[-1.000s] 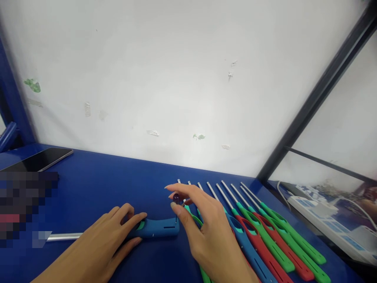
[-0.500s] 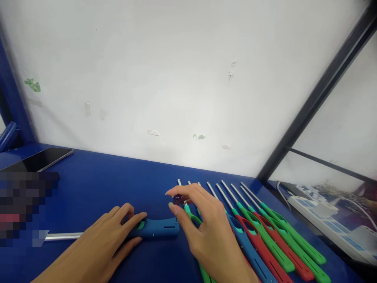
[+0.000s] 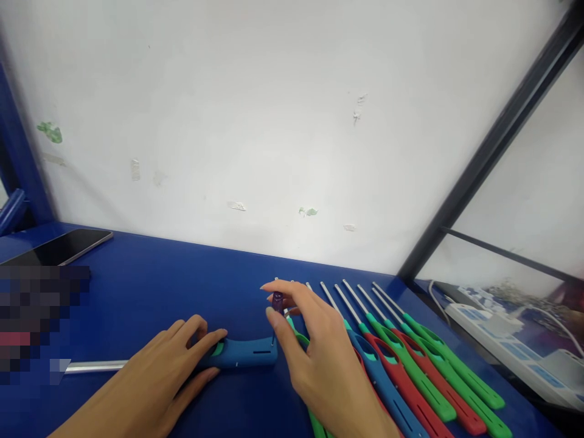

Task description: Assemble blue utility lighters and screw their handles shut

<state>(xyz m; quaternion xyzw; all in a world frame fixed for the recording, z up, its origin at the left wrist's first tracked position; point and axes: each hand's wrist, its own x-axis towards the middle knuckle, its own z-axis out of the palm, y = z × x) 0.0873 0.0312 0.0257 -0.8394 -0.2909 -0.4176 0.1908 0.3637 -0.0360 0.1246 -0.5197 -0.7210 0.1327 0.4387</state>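
A blue long-necked gas lighter [image 3: 246, 353] lies sideways on the blue tabletop, its metal tube pointing left. My left hand [image 3: 162, 365] is closed around its middle, thumb and index finger on either side near the green trigger. Between the fingertips of my right hand [image 3: 322, 340] is a small screwdriver with a dark purple handle [image 3: 278, 299]. The thin shaft points down at the right end of the lighter's handle, where the tip seems to touch; the exact contact is too small to make out. My right hand partly covers a green lighter [image 3: 318, 420] behind it.
Several red, blue and green lighters [image 3: 424, 377] lie in a slanted row at the right. Beyond them are a white power strip [image 3: 497, 344] and cables. A phone [image 3: 68, 246] rests at the back left, above a blurred patch. A white wall [image 3: 274, 121] rises behind.
The fingers of my right hand have shifted slightly around the screwdriver, and more of its purple handle shows now. My left hand and the blue lighter have stayed in place.
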